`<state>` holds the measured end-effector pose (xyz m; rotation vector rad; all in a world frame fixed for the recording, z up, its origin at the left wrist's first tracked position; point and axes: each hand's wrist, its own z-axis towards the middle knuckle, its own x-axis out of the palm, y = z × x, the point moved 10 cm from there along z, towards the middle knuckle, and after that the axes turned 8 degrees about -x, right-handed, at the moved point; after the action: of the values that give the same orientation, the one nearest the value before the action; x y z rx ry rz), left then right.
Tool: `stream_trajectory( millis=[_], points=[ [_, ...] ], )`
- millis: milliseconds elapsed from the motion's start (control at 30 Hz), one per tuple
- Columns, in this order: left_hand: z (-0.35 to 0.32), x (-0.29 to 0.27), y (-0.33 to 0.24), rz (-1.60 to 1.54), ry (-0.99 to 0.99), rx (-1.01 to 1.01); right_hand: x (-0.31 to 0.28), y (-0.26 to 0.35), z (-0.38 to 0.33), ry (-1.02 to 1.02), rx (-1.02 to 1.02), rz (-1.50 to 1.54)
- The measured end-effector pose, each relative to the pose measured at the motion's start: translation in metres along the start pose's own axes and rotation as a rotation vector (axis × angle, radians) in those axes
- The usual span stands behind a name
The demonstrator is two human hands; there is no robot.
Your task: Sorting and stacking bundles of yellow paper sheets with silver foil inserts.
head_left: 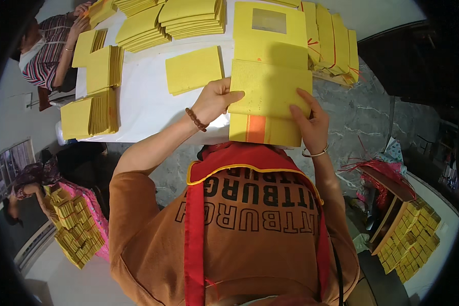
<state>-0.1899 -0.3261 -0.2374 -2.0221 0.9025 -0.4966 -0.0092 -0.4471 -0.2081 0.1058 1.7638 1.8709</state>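
Both sides gripped: your left hand and right hand hold yellow paper, long axis left-right. Dark lettering crosses your brown shirt.

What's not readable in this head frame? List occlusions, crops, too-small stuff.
All in the head view:
- Left hand: fingertips other than the thumb's, hidden behind the held yellow paper.
- Orange strip: how far up it runs, covered by that paper.
- Top-row yellow paper stacks: far ends, cut off by the upper edge.
- Lower-right yellow bundles: exact count, too small and overlapping.
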Motion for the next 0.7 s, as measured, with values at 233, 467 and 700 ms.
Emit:
stream_trajectory(
  millis=[233,467,700],
  points=[
    [0.001,0.0,-0.004,-0.064,-0.026,-0.003,-0.001,-0.017,0.001,-0.102,0.119,-0.027],
    [0.001,-0.013,-0.009,0.181,-0.218,0.163,-0.004,-0.008,0.003,-0.173,0.051,-0.041],
    [-0.025,-0.008,-0.057,0.605,-0.444,0.299,-0.002,-0.009,0.006,-0.136,0.081,-0.13]
  ],
)
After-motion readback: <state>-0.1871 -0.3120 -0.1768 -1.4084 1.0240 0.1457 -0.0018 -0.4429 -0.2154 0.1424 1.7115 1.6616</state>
